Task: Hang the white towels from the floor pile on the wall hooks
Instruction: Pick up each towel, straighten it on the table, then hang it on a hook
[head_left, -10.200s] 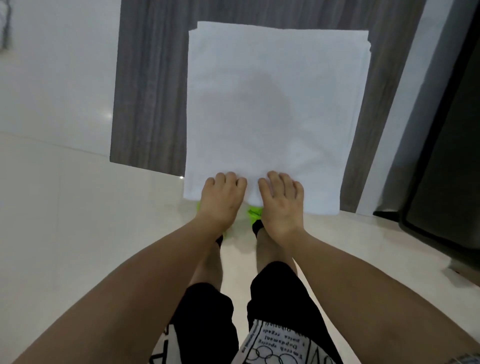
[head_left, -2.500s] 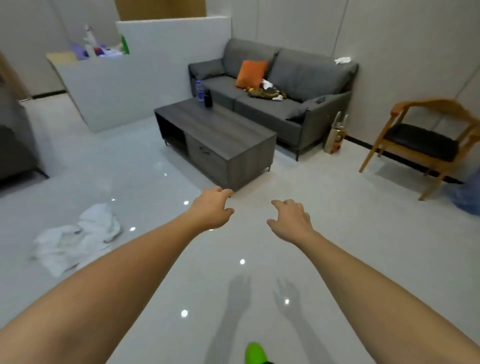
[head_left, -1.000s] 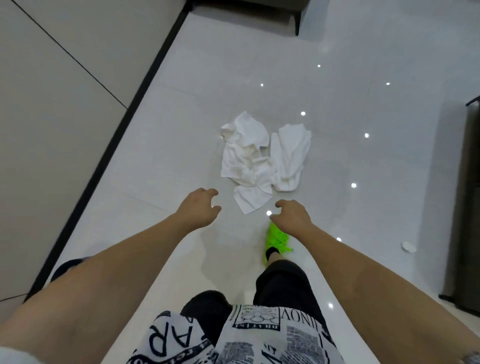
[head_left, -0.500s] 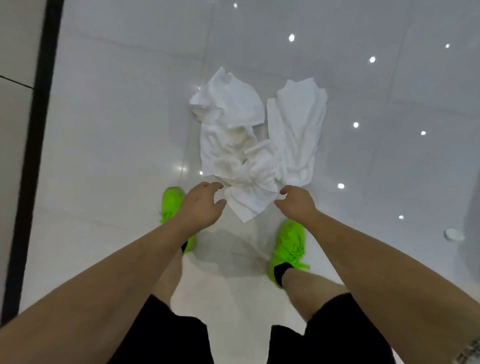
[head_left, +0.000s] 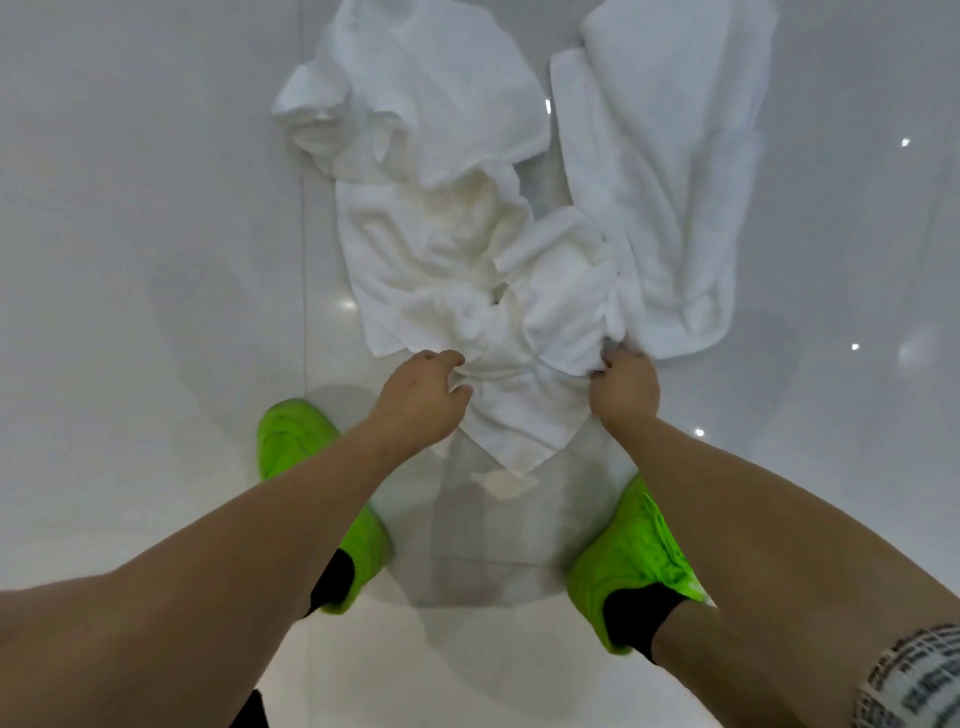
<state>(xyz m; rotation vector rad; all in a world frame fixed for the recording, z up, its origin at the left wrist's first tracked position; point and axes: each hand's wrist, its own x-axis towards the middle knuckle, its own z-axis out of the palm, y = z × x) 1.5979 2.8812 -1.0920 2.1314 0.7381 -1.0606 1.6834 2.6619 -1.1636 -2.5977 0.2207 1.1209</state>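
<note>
A crumpled pile of white towels (head_left: 457, 249) lies on the glossy white floor just ahead of my feet. Another white towel (head_left: 670, 197) lies stretched out at the pile's right side. My left hand (head_left: 423, 397) reaches the near edge of the pile, fingers curled into the cloth there. My right hand (head_left: 626, 387) grips a bunch of towel fabric at the pile's lower right. A pointed corner of the nearest towel (head_left: 524, 431) hangs between my hands. No wall hooks are in view.
My two bright green shoes (head_left: 317, 467) (head_left: 634, 566) stand on the white tiled floor (head_left: 156, 260), either side of the towel's near corner. Ceiling lights reflect as small spots on the floor at right.
I have bent lower over the pile. Both hands moved forward from just short of the towels onto the cloth, and the right hand has taken hold of a bunch of it.
</note>
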